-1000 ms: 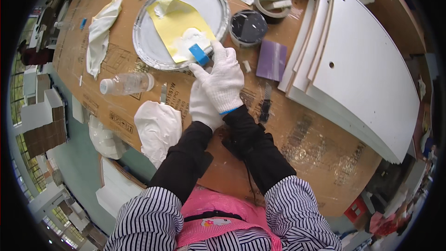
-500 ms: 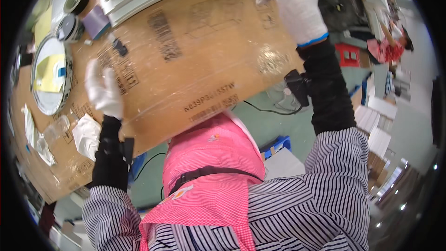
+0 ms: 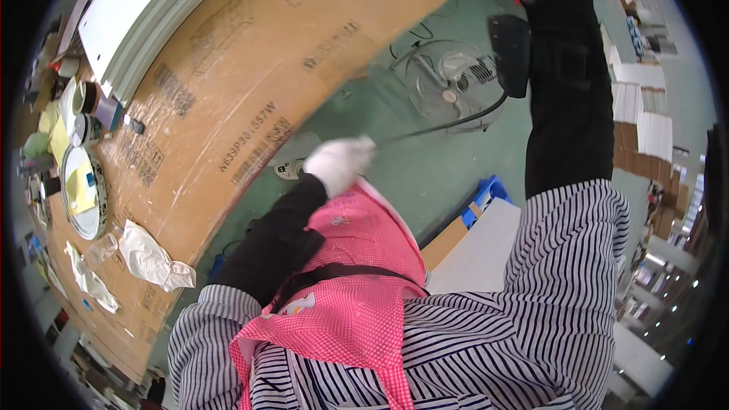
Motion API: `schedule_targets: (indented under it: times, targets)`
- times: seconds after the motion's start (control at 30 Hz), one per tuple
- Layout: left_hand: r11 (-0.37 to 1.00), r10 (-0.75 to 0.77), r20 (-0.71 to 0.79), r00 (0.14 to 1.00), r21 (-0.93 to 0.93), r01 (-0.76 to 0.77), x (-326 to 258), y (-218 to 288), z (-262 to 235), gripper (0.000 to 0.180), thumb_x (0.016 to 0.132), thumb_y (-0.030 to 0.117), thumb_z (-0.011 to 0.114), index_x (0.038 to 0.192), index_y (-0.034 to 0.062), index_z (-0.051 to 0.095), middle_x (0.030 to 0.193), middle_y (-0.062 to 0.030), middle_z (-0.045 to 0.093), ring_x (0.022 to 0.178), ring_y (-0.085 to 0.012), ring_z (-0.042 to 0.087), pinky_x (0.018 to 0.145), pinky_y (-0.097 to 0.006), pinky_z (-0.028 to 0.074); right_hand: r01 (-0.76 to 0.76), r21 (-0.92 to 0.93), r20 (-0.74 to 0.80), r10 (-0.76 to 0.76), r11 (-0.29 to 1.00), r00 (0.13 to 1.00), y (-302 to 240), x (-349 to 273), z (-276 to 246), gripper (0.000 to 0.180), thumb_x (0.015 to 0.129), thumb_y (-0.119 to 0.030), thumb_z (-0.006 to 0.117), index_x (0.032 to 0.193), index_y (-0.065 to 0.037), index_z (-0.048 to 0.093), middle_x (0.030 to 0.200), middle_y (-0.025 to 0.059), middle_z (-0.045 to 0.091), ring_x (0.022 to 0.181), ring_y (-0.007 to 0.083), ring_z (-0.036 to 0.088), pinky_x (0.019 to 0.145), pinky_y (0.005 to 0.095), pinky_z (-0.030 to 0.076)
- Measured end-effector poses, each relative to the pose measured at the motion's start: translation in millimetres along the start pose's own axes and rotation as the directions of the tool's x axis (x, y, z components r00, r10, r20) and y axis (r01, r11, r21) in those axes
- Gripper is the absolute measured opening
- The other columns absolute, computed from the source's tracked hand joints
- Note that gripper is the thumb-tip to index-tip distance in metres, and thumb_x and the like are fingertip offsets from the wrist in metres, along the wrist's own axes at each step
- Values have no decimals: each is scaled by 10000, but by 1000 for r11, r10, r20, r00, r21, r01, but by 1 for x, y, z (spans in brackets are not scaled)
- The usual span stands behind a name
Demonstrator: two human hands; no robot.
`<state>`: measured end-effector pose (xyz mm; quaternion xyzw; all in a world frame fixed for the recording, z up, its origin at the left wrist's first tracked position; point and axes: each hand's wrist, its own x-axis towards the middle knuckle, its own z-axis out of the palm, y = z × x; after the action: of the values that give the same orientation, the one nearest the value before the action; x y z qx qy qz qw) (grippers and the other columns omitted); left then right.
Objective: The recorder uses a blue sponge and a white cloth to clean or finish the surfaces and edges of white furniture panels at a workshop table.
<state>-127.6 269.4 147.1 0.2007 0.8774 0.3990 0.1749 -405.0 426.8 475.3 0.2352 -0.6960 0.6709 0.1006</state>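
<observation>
In its white glove, my left hand [image 3: 340, 165] hangs in front of the pink apron, off the edge of the cardboard-covered table [image 3: 262, 95]. Its fingers look bunched but are blurred, and whether anything lies in them does not show. A black cable [image 3: 456, 119] runs from the black device [image 3: 509, 57] on my right wrist toward the left hand; contact between cable and hand is unclear. My right arm [image 3: 569, 99], in a black sleeve, reaches up to the top edge, where the hand is cut off. White panels [image 3: 152, 11] lie stacked on the table's far side.
A floor fan [image 3: 448, 87] stands beyond the table's right edge. At the table's left are a round tray [image 3: 67, 216] with a yellow sheet, tape rolls [image 3: 85, 129] and white cloths [image 3: 148, 257]. White boards [image 3: 474, 247] with a blue piece lean low on the right.
My left hand has left the space over the table and come right, before the apron. The view has turned rightward, so the table sits farther left. My right hand has gone out past the top edge.
</observation>
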Motion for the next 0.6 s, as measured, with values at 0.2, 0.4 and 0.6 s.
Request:
schedule_targets:
  times: [0.2, 0.4, 0.6]
  targets:
    - [793, -324, -221, 920, -593, 137, 55, 162, -57, 447, 1077, 379, 544, 989, -19, 728, 887, -107, 739, 836, -158, 697, 752, -304, 565, -119, -928, 173, 694, 352, 699, 129, -309, -216, 380, 849, -235, 714, 1190, -70, 737, 1194, 141, 717, 1082, 367, 668, 949, 410, 552]
    - [815, 473, -158, 867, -295, -498, 41, 301, 19, 133, 909, 174, 733, 968, 58, 710, 896, -89, 712, 808, -253, 701, 724, -342, 561, -872, -330, 350, 905, 361, 242, 133, -630, -131, 906, 857, -477, 749, 1563, -20, 414, 1620, 240, 400, 1475, 380, 420, 1236, 442, 325]
    - [667, 723, -11, 690, -244, -704, 35, 364, 104, 238, 920, 348, 727, 901, 123, 653, 833, -58, 647, 823, -301, 684, 667, -419, 551, -760, -571, -42, 914, 309, 404, 153, -815, -95, 774, 893, -452, 719, 1498, -28, 488, 1538, 249, 485, 1418, 384, 479, 1181, 462, 385]
